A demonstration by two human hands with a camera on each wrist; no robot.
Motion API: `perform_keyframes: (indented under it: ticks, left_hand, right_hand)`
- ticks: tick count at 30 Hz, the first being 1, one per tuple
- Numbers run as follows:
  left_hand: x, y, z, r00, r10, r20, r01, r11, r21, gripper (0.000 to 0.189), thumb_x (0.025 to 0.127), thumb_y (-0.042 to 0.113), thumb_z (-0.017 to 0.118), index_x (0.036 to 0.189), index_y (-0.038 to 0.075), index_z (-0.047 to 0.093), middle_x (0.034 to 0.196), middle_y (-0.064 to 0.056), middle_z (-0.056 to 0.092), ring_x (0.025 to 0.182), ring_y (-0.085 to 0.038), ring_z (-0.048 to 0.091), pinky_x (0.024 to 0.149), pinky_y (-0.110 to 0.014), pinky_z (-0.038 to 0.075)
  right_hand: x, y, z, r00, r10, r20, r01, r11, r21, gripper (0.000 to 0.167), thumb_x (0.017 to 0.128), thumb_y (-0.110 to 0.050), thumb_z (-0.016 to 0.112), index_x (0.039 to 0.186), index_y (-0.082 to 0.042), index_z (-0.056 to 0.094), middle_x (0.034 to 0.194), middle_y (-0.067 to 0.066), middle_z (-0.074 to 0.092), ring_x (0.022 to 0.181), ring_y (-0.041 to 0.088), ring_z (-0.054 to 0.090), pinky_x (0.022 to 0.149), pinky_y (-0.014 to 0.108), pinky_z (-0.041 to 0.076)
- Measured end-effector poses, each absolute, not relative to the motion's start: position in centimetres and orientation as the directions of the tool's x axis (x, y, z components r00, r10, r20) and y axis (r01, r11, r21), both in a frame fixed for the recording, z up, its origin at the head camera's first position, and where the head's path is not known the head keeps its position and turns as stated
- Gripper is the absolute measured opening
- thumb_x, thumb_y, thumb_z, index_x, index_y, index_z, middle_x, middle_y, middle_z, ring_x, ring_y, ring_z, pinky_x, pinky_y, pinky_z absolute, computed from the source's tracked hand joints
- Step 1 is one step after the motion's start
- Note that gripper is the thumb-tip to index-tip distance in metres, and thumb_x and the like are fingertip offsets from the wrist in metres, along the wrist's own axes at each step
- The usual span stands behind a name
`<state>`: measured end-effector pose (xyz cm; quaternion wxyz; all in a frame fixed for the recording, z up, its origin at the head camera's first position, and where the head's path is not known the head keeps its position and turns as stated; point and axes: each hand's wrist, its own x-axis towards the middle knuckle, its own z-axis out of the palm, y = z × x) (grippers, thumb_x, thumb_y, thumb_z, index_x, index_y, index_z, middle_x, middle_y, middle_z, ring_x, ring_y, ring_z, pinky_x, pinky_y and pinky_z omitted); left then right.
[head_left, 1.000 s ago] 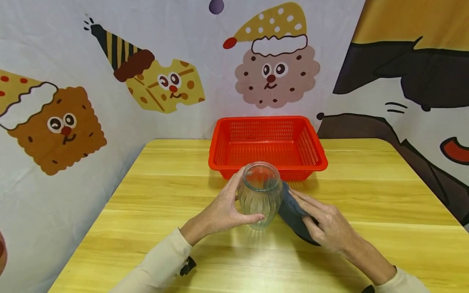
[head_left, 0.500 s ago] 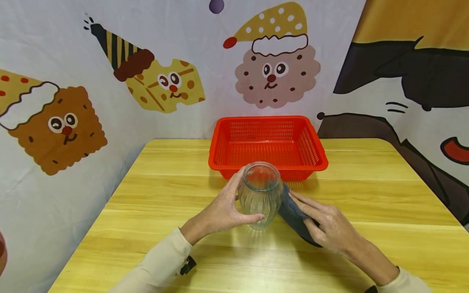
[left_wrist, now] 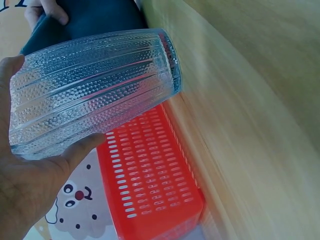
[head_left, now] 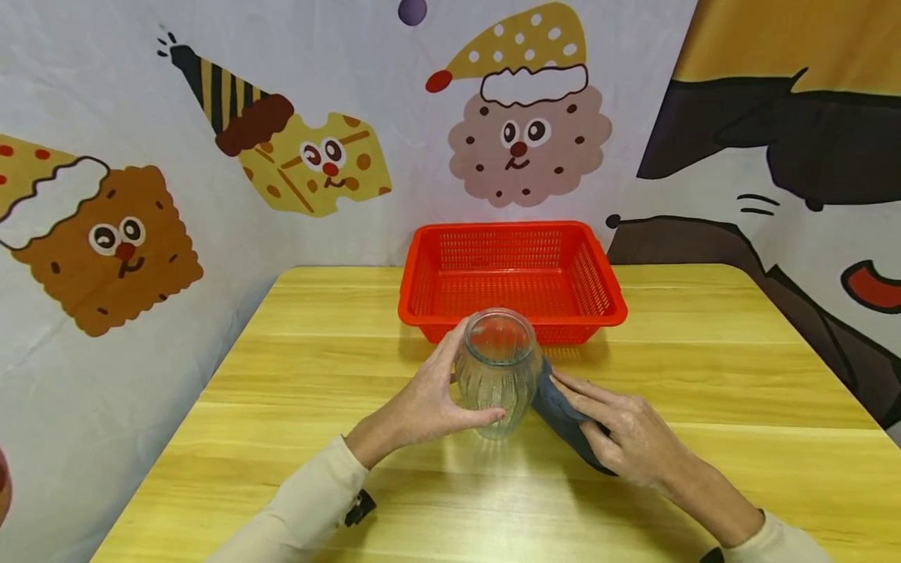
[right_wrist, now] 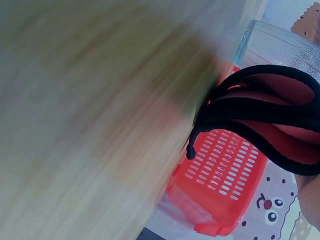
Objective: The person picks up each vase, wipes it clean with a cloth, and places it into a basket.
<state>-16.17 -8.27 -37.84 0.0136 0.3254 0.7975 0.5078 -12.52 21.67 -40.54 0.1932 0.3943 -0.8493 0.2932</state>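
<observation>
A clear ribbed glass jar (head_left: 497, 391), open at the top, stands in the middle of the head view. My left hand (head_left: 431, 400) grips it from the left, with the thumb across the near side. A dark blue-grey cloth (head_left: 563, 418) is pinched in my right hand (head_left: 633, 434) and lies against the jar's right side. In the left wrist view, beaded texture covers the glass jar (left_wrist: 95, 90), and the dark cloth (left_wrist: 102, 17) is behind it. The folded cloth (right_wrist: 235, 110) hides part of the jar in the right wrist view. Whether the jar's base touches the table cannot be told.
Behind the jar sits a red perforated plastic basket (head_left: 507, 313), with nothing seen inside. Everything stands on a light wood-grain table (head_left: 303, 352). A cartoon-printed backdrop (head_left: 422, 188) rises along the table's far edge.
The cloth's upper edge has slid slightly lower along the jar's right side. The left hand and the jar stay nearly still.
</observation>
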Motion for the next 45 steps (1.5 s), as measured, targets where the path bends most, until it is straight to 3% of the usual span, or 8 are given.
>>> perform_keyframes:
  ticks: [11, 18, 27, 37, 41, 45]
  left_hand:
    - [-16.12, -8.12, -37.84, -0.799, 0.525, 0.293, 0.491, 0.290, 0.821, 0.115, 0.078, 0.033, 0.091, 0.161, 0.039, 0.012, 0.162, 0.005, 0.025, 0.143, -0.019, 0.034, 0.095, -0.053, 0.051]
    - [-16.03, -8.22, -37.74, -0.800, 0.525, 0.291, 0.493, 0.300, 0.817, 0.114, 0.079, 0.033, 0.091, 0.160, 0.041, 0.011, 0.162, 0.005, 0.026, 0.144, -0.019, 0.032, 0.094, -0.058, 0.050]
    - [-16.19, -8.43, -37.95, -0.783, 0.542, 0.307, 0.506, 0.266, 0.821, 0.114, 0.080, 0.032, 0.090, 0.161, 0.040, 0.011, 0.160, 0.000, 0.029, 0.142, -0.020, 0.036, 0.097, -0.056, 0.050]
    - [-16.40, -8.45, -38.12, -0.766, 0.553, 0.328, 0.528, 0.252, 0.811, 0.114, 0.080, 0.032, 0.090, 0.162, 0.037, 0.011, 0.158, -0.003, 0.032, 0.140, -0.022, 0.039, 0.096, -0.055, 0.050]
    - [-16.41, -8.50, -38.13, -0.774, 0.548, 0.317, 0.518, 0.260, 0.815, 0.114, 0.080, 0.032, 0.090, 0.161, 0.039, 0.010, 0.159, -0.001, 0.030, 0.141, -0.021, 0.038, 0.096, -0.057, 0.050]
    - [-16.48, -8.43, -38.14, -0.774, 0.549, 0.317, 0.518, 0.259, 0.815, 0.114, 0.080, 0.032, 0.090, 0.161, 0.040, 0.010, 0.158, 0.003, 0.030, 0.140, -0.017, 0.038, 0.096, -0.054, 0.050]
  right_hand:
    - [-12.45, 21.70, -40.85, -0.585, -0.565, 0.581, -0.800, 0.519, -0.301, 0.066, 0.078, 0.010, 0.067, 0.141, -0.009, 0.062, 0.139, 0.010, 0.061, 0.072, 0.001, 0.049, 0.064, 0.015, 0.039]
    - [-12.33, 21.75, -40.87, -0.619, -0.584, 0.526, -0.781, 0.529, -0.332, 0.064, 0.080, 0.010, 0.065, 0.140, -0.011, 0.063, 0.139, 0.009, 0.061, 0.055, -0.009, 0.021, 0.056, 0.013, 0.034]
    - [-12.60, 21.68, -40.87, -0.583, -0.630, 0.513, -0.807, 0.524, -0.273, 0.066, 0.074, 0.011, 0.063, 0.136, -0.012, 0.067, 0.137, 0.008, 0.063, 0.063, -0.001, 0.040, 0.058, 0.014, 0.035]
    - [-12.72, 21.68, -41.01, -0.574, -0.649, 0.499, -0.812, 0.532, -0.241, 0.067, 0.073, 0.010, 0.063, 0.135, -0.014, 0.068, 0.137, 0.007, 0.063, 0.073, 0.003, 0.050, 0.059, 0.015, 0.037]
    - [-12.80, 21.73, -41.01, -0.570, -0.652, 0.499, -0.814, 0.530, -0.237, 0.066, 0.074, 0.009, 0.063, 0.135, -0.014, 0.068, 0.136, 0.007, 0.063, 0.070, 0.003, 0.049, 0.058, 0.015, 0.038]
    - [-12.87, 21.85, -40.99, -0.562, -0.658, 0.501, -0.817, 0.534, -0.216, 0.065, 0.074, 0.008, 0.064, 0.135, -0.015, 0.069, 0.135, 0.007, 0.064, 0.082, 0.005, 0.060, 0.059, 0.018, 0.044]
